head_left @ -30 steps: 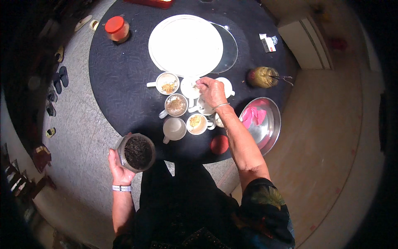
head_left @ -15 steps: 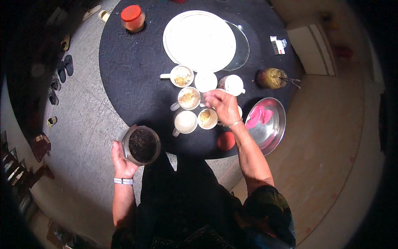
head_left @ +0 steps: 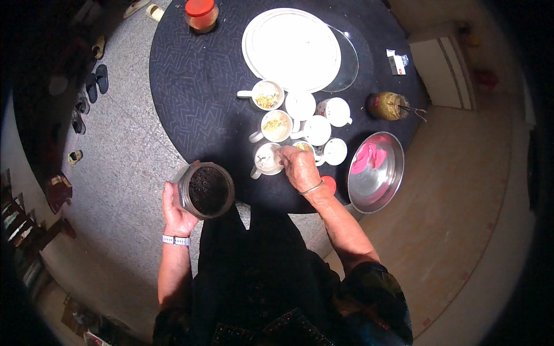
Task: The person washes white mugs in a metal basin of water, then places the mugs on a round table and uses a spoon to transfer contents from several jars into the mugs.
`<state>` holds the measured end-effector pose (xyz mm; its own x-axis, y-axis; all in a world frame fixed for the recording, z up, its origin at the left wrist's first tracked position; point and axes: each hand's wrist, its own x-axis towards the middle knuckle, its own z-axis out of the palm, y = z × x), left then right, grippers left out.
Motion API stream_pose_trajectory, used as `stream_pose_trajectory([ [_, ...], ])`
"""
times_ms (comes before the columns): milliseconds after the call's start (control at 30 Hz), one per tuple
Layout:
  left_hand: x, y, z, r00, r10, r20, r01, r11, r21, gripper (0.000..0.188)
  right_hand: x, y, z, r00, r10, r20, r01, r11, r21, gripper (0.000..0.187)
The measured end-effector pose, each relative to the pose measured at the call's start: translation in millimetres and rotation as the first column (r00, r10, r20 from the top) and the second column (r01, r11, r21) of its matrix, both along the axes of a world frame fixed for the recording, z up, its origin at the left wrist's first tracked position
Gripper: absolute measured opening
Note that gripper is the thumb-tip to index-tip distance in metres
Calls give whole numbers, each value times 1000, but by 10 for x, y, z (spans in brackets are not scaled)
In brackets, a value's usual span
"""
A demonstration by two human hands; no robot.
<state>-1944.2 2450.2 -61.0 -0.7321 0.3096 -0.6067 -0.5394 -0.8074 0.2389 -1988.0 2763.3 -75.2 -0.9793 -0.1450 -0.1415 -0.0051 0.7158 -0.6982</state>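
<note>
My left hand [head_left: 176, 212] grips a wide clear jar [head_left: 184, 191] beside the table's near edge, tilted so its mouth and dark, loose, leaf-like contents show. Over the nearest left white mug [head_left: 259, 167], my right hand [head_left: 300, 168] points down with fingers pinched together. Dark bits lie inside that mug; whatever sits between the fingertips is too small to see. Two mugs behind it, the middle left mug [head_left: 284, 136] and the far left mug [head_left: 279, 105], hold yellowish bits. Partly behind my right hand is another mug [head_left: 310, 147] with yellowish contents.
More white cups [head_left: 317, 130] stand to the right. A red lid [head_left: 329, 184] lies near my right wrist. Around them are a steel basin [head_left: 375, 193] with a pink cloth [head_left: 368, 158], a yellowish jar [head_left: 385, 106], a white round tray [head_left: 291, 49] and a red-lidded jar [head_left: 202, 20].
My right hand has moved left and nearer me, from the middle cups to the nearest left mug. Dark bits now show in that mug. My left hand still holds the jar.
</note>
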Motion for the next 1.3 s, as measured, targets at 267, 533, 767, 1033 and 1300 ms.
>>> stream_pose_trajectory([
  [267, 45, -85, 6, 999, 42, 31, -43, 999, 20, 72, -104, -31, 146, 1000, -4, 21, 4, 1000, 13, 22],
  [533, -79, -94, -25, 999, -38, 11, 38, 999, -31, 77, -819, 521, 77, 963, -194, -186, 220, 967, 132, 10],
  [767, -174, 62, 8, 998, -70, -7, 69, 996, -61, 79, -1163, 370, -204, 1000, 5, 0, -4, 816, 578, 13],
  [1033, -245, 114, 72, 996, -58, 67, 64, 994, -85, 80, -1190, 528, -23, 995, -35, 92, -4, 919, 394, 22],
  [1300, -170, 169, -14, 995, -56, 84, 64, 993, -95, 79, -624, 901, 135, 993, -111, -38, 117, 936, 333, 16],
])
